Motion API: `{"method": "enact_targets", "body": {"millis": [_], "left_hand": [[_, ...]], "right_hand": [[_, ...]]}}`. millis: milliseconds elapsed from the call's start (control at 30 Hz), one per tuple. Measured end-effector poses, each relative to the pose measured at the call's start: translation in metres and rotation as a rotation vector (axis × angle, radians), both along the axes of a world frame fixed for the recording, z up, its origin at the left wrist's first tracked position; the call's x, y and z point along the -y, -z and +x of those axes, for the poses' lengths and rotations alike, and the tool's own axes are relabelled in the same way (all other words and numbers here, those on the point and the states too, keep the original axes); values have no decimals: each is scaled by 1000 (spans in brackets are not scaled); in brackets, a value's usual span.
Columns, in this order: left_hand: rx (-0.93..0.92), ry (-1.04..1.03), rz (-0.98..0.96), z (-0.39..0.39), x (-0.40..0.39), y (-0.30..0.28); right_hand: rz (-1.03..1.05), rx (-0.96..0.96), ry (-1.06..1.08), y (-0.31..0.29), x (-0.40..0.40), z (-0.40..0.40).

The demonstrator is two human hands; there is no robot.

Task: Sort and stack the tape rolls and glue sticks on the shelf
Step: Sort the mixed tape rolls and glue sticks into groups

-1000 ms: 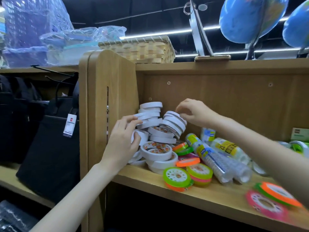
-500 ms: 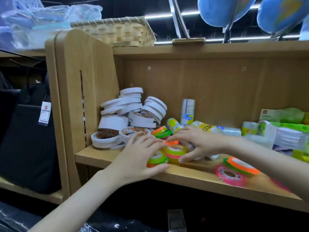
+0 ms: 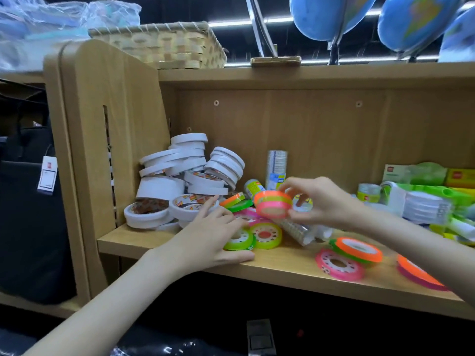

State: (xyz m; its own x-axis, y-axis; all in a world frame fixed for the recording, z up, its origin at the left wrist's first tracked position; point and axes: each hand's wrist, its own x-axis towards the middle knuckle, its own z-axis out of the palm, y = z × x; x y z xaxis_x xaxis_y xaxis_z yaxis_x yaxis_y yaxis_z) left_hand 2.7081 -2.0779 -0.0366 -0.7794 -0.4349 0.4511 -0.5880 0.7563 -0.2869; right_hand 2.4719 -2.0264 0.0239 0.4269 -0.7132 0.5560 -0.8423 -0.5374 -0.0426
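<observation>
My right hand (image 3: 322, 202) pinches a small stack of neon tape rolls (image 3: 273, 204), orange over yellow over pink, lifted above the wooden shelf (image 3: 285, 268). My left hand (image 3: 209, 236) lies over a green tape roll (image 3: 237, 240) on the shelf, its thumb along the front edge. A yellow-green roll (image 3: 266, 235) lies beside it. A leaning heap of white tape rolls (image 3: 190, 181) fills the left corner. More neon rolls, pink (image 3: 339, 265) and orange (image 3: 358, 249), lie to the right. Clear wrapped tape tubes (image 3: 295, 228) lie behind my right hand.
The shelf's side panel (image 3: 102, 140) stands at the left, with black bags (image 3: 28, 206) beyond it. Green packaged goods (image 3: 431, 201) crowd the right end. A wicker basket (image 3: 164, 44) and blue globes (image 3: 331, 16) sit on the top board.
My right hand has lifted a stack of neon rolls off the shelf. My left hand stays low on the green roll near the front edge. The camera has shifted slightly.
</observation>
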Motion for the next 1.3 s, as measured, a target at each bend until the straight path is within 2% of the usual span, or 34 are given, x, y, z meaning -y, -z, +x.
{"method": "enact_targets", "body": {"millis": [67, 167, 233, 300, 400, 500, 533, 600, 667, 733, 767, 867, 1033, 1167, 1200, 1300], "left_hand": [[-50, 26, 38, -2, 2, -1], [-240, 36, 198, -6, 1, -7], [-247, 77, 88, -15, 2, -5], [-277, 82, 24, -27, 1, -2], [-281, -6, 157, -42, -2, 0], [-215, -50, 307, -56, -3, 3], [-201, -61, 341, -59, -3, 3], [-207, -59, 364, -62, -1, 4], [-231, -38, 367, -61, -2, 3], [-251, -28, 369, -59, -3, 3], [-248, -32, 357, -58, -3, 4], [-238, -38, 305, -54, -5, 3], [-200, -23, 331, -49, -2, -2], [-223, 0, 388, -50, 7, -2], [-227, 8, 390, -51, 8, -2], [-183, 17, 347, -55, 10, -1]], "right_hand": [[-34, 90, 53, -14, -9, -11], [-62, 83, 200, -34, -23, -36], [-45, -28, 353, -39, -27, -51], [-24, -239, 537, -35, -27, -61], [61, -510, 674, -21, -21, -63], [287, -600, 727, -23, -20, -59], [340, -596, 728, -27, -21, -57], [307, -553, 694, -37, -23, -53], [208, -413, 616, -42, -22, -48], [231, -274, 509, -41, -15, -41], [264, -281, 488, -38, -8, -37], [357, -359, 579, -30, 16, -33], [506, -230, 714, -29, 45, -42], [366, -27, 688, -45, 53, -48], [377, -37, 694, -51, 55, -47], [638, -194, 744, -52, 57, -40]]}}
